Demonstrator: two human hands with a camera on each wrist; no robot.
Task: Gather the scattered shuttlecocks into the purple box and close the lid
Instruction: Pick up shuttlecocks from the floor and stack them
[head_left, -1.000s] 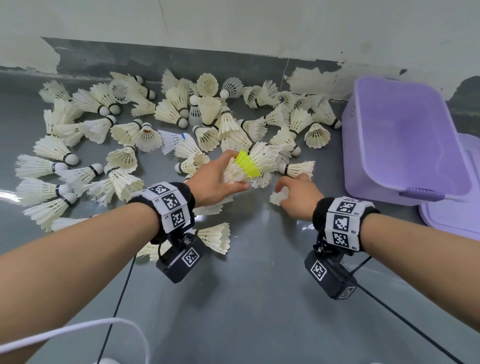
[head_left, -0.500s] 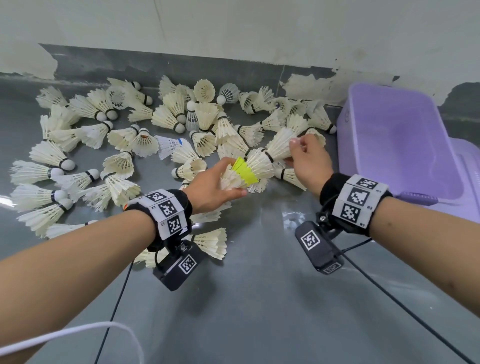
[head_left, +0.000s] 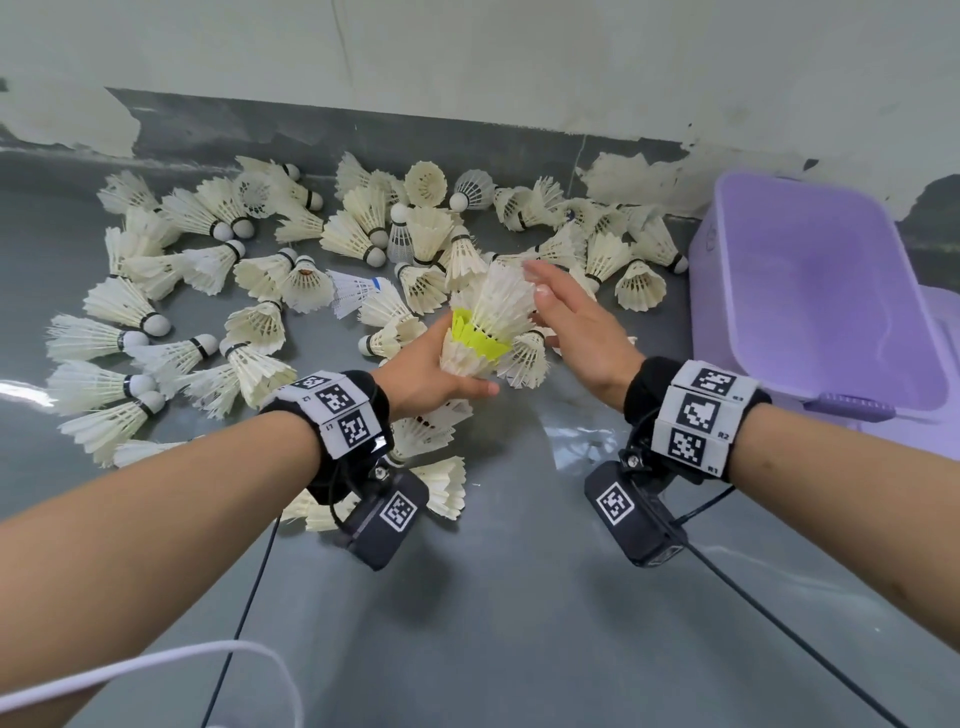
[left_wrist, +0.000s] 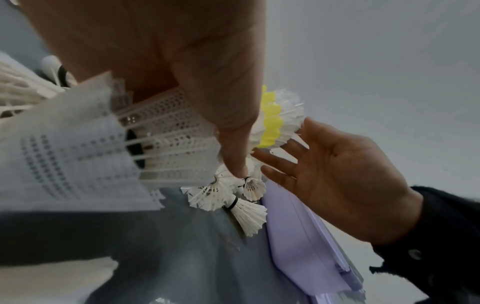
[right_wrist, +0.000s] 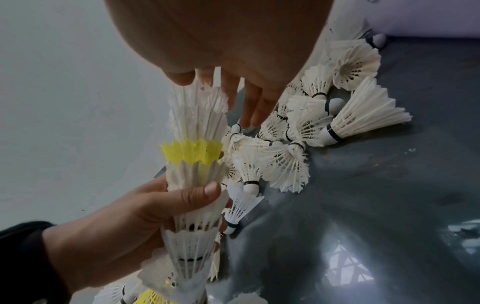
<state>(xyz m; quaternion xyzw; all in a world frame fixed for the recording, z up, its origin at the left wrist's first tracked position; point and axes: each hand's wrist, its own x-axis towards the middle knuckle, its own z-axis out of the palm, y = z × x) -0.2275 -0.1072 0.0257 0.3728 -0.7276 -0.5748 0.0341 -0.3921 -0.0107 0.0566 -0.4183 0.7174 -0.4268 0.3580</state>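
Note:
My left hand (head_left: 436, 371) grips a nested stack of shuttlecocks (head_left: 488, 322), white ones with a yellow one (right_wrist: 193, 153) in the middle; the thumb wraps the stack's lower part (right_wrist: 192, 197). My right hand (head_left: 576, 322) is spread, fingers straight, beside the stack's top white shuttlecock (right_wrist: 197, 113), holding nothing. Many white shuttlecocks (head_left: 260, 270) lie scattered over the grey floor. The purple box (head_left: 826, 291) stands open at the right, its inside bare.
The box's lid (head_left: 935, 415) lies beside it at the far right. A wall (head_left: 467, 62) runs behind the pile. Two shuttlecocks (head_left: 436, 483) lie under my left wrist. Cables (head_left: 249, 597) trail over the floor near me.
My right hand carried a white shuttlecock from the pile, slid it onto the top of the stack and let go, its fingers now spread. My left hand raised the stack slightly.

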